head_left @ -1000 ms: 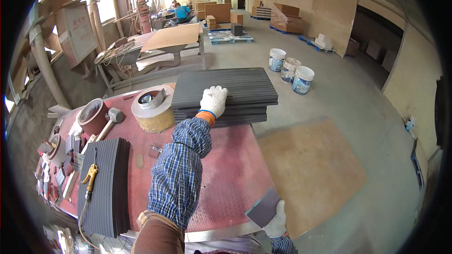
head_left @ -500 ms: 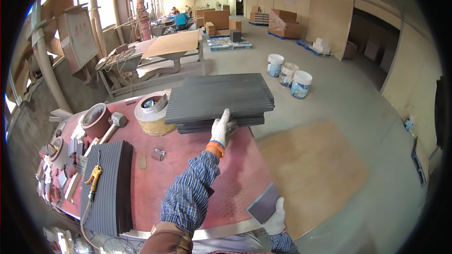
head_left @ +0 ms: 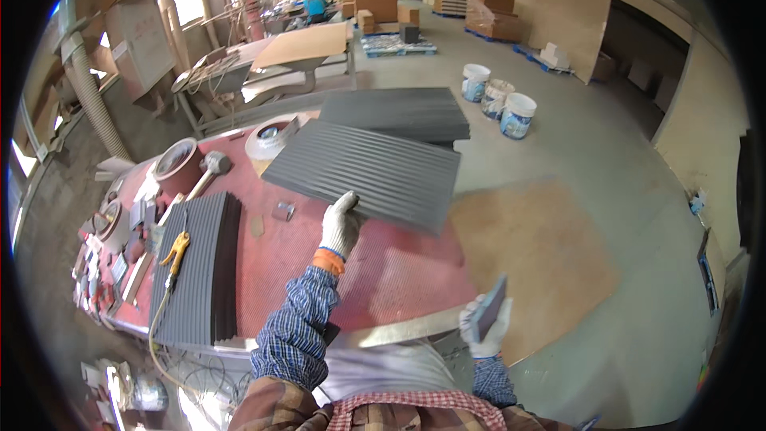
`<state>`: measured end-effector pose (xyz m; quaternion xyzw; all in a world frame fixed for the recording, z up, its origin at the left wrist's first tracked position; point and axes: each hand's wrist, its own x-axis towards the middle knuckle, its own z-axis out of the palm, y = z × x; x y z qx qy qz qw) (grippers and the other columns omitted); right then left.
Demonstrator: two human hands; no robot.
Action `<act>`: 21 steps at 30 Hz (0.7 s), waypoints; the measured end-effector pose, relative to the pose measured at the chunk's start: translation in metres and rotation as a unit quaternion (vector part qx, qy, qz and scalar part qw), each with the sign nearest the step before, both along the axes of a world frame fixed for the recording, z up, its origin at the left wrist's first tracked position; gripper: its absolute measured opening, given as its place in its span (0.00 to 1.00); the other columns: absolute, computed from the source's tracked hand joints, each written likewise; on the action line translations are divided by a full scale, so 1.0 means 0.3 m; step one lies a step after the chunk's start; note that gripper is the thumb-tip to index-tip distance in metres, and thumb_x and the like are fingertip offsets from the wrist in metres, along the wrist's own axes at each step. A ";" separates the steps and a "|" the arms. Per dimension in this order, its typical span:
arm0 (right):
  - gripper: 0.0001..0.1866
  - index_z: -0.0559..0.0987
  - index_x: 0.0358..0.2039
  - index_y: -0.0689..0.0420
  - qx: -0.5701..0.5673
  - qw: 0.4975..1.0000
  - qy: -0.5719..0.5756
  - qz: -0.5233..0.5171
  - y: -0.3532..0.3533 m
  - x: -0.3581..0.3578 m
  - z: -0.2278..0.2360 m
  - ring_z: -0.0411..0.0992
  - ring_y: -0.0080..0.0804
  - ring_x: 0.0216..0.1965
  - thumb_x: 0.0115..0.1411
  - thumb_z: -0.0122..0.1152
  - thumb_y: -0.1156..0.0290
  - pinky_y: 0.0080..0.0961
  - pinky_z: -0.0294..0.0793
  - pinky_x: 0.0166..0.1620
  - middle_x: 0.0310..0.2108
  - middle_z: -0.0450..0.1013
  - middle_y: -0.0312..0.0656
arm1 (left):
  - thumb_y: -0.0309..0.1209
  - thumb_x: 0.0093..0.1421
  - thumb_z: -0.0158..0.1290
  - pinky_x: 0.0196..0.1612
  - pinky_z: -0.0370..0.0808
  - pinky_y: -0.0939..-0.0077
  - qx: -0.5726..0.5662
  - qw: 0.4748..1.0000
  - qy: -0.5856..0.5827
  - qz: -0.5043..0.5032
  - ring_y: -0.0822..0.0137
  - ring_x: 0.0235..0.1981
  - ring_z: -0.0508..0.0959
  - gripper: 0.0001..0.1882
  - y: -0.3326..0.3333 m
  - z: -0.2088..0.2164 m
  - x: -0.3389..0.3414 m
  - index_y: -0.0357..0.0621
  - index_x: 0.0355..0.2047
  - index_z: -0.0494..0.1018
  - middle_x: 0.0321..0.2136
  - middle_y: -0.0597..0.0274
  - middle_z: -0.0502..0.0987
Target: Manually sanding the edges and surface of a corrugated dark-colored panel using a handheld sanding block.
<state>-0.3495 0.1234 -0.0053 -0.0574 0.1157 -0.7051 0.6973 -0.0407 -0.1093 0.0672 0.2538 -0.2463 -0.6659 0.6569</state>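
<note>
A dark grey ribbed panel point(head_left: 371, 172) is lifted and tilted above the red table, its near edge gripped by my gloved left hand point(head_left: 341, 227) with the thumb on top. Behind it lies a stack of similar panels point(head_left: 399, 108), partly covered by the lifted one. At the right, off the table's front corner, my gloved right hand point(head_left: 488, 331) is closed around a flat purplish-grey sanding pad point(head_left: 490, 307), held on edge. To the left, another stack of ribbed panels point(head_left: 199, 271) carries a yellow air blow gun point(head_left: 177, 255) with a hose.
On the red table point(head_left: 319, 295) are a mallet point(head_left: 214, 164), a brown abrasive roll point(head_left: 177, 164), a pale tape roll point(head_left: 271, 134) and small tools at the left edge. Several buckets, among them a white bucket point(head_left: 519, 116), stand on the floor. A brown board point(head_left: 542, 263) lies right of the table.
My left hand has drawn one panel off the far stack, toward me and tilted. My right hand has risen, turning the sanding pad on edge. The view has shifted slightly.
</note>
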 end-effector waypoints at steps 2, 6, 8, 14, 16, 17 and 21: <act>0.30 0.79 0.48 0.53 0.034 0.998 -0.006 -0.057 0.062 -0.041 0.016 0.78 0.37 0.35 0.67 0.51 0.37 0.35 0.79 0.38 0.37 0.79 0.40 | 0.29 0.66 0.54 0.51 0.77 0.53 0.021 0.999 -0.021 0.015 0.58 0.43 0.80 0.10 0.160 -0.013 0.072 0.36 0.44 0.75 0.40 0.56 0.79; 0.32 0.78 0.46 0.56 0.064 0.994 0.027 -0.079 0.122 -0.059 0.070 0.77 0.36 0.33 0.67 0.52 0.36 0.32 0.79 0.36 0.35 0.78 0.40 | 0.28 0.64 0.55 0.43 0.81 0.61 0.074 0.994 -0.081 0.015 0.63 0.37 0.81 0.11 0.363 -0.085 0.197 0.33 0.43 0.75 0.34 0.58 0.80; 0.33 0.78 0.45 0.57 0.083 0.991 0.047 -0.096 0.136 -0.061 0.071 0.77 0.36 0.31 0.67 0.52 0.35 0.31 0.79 0.33 0.32 0.78 0.41 | 0.31 0.66 0.55 0.41 0.83 0.68 0.088 0.993 -0.075 0.027 0.65 0.33 0.82 0.10 0.418 -0.120 0.214 0.38 0.42 0.77 0.35 0.60 0.81; 0.33 0.74 0.47 0.57 0.069 0.979 0.187 -0.028 0.148 -0.014 0.076 0.75 0.37 0.34 0.68 0.47 0.35 0.37 0.78 0.37 0.35 0.74 0.41 | 0.34 0.68 0.55 0.42 0.83 0.70 0.135 0.976 -0.117 -0.123 0.67 0.34 0.83 0.13 0.447 -0.122 0.214 0.35 0.44 0.76 0.37 0.57 0.82; 0.33 0.75 0.47 0.55 0.078 0.976 0.204 -0.028 0.148 0.011 0.092 0.75 0.37 0.34 0.69 0.46 0.35 0.38 0.78 0.38 0.35 0.75 0.41 | 0.35 0.68 0.55 0.39 0.81 0.75 0.140 0.970 -0.159 -0.115 0.70 0.33 0.81 0.14 0.441 -0.138 0.214 0.34 0.43 0.77 0.36 0.59 0.82; 0.32 0.75 0.47 0.55 0.083 0.974 0.208 -0.035 0.145 0.037 0.118 0.75 0.37 0.35 0.69 0.46 0.35 0.38 0.78 0.38 0.36 0.75 0.41 | 0.37 0.67 0.56 0.37 0.80 0.74 0.154 0.958 -0.225 -0.088 0.69 0.32 0.81 0.17 0.439 -0.154 0.226 0.31 0.43 0.76 0.34 0.58 0.81; 0.32 0.75 0.46 0.55 0.106 0.960 0.248 -0.072 0.153 0.054 0.140 0.75 0.35 0.34 0.69 0.47 0.35 0.36 0.77 0.37 0.35 0.75 0.39 | 0.42 0.63 0.59 0.21 0.72 0.75 0.180 0.870 -0.453 -0.071 0.71 0.17 0.75 0.18 0.422 -0.055 0.171 0.37 0.31 0.78 0.18 0.64 0.75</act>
